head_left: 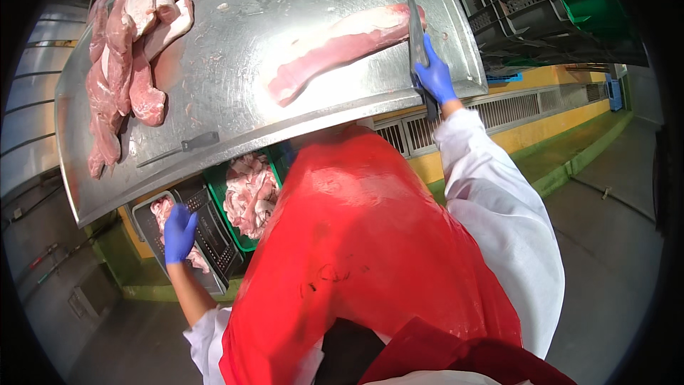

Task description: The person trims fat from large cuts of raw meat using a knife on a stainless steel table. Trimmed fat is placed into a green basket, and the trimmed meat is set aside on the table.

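My right hand (pixel 436 77), in a blue glove, grips a large knife (pixel 415 37) with its dark handle near the table edge. The blade points away from me and crosses the right end of a long pork loin (pixel 342 46) lying on the metal table (pixel 235 50). Off the table's near edge at the left, my gloved left hand (pixel 179 235) hangs above a grey crate (pixel 146 222) of meat scraps (pixel 162 208). Its thumb stands apart from the fingers, and I see nothing held in it.
Several pork pieces (pixel 121 50) are heaped at the table's left. A thin knife (pixel 178 148) lies near the front edge. Below stands a green crate (pixel 216 192) full of trimmings (pixel 251 196). Stacked dark crates (pixel 527 7) rise beyond the table's right side.
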Motion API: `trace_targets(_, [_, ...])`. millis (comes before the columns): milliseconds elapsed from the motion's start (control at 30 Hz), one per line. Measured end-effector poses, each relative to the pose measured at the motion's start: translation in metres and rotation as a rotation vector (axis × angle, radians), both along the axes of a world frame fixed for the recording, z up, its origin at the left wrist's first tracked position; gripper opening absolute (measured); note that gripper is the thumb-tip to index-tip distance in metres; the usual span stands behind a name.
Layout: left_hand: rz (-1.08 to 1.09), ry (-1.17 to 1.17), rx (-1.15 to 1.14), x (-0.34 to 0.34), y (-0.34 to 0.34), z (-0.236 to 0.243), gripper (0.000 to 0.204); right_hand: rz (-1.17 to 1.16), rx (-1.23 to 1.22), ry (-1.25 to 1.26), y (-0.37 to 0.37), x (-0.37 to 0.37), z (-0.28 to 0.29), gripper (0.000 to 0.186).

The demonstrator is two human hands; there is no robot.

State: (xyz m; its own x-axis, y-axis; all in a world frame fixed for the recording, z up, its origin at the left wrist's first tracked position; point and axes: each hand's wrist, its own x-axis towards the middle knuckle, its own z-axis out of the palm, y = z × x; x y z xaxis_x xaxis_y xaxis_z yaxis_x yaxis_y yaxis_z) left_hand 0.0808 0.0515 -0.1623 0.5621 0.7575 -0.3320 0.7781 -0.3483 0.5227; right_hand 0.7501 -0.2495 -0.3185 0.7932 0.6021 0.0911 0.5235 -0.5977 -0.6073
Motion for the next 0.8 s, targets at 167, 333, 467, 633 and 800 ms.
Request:
trace_targets(167, [-0.368,-0.024,0.168,0.188,0.019,0.022,0.033,-0.112,0.214,0.633,0.074,0.003,0.039,0.079])
trace_targets(333, [-0.484,-0.166,0.162,0.284,0.036,-0.015,0.032,-0.036,0.328,0.485,0.045,-0.051,-0.007,0.079])
trace_targets(467, [-0.497,-0.318,0.022,0.370,0.035,-0.037,0.028,-0.068,0.358,0.782,0.097,0.023,0.016,0.080])
trace_targets(633, [-0.311,-0.461,0.028,0.451,0.041,-0.081,0.025,0.211,0.186,0.786,-0.023,-0.111,0.032,0.083])
trace_targets(800, [-0.396,-0.483,0.247,0.579,-0.021,-0.102,0.038,0.010,0.597,0.966,-0.058,-0.036,0.053,0.084])
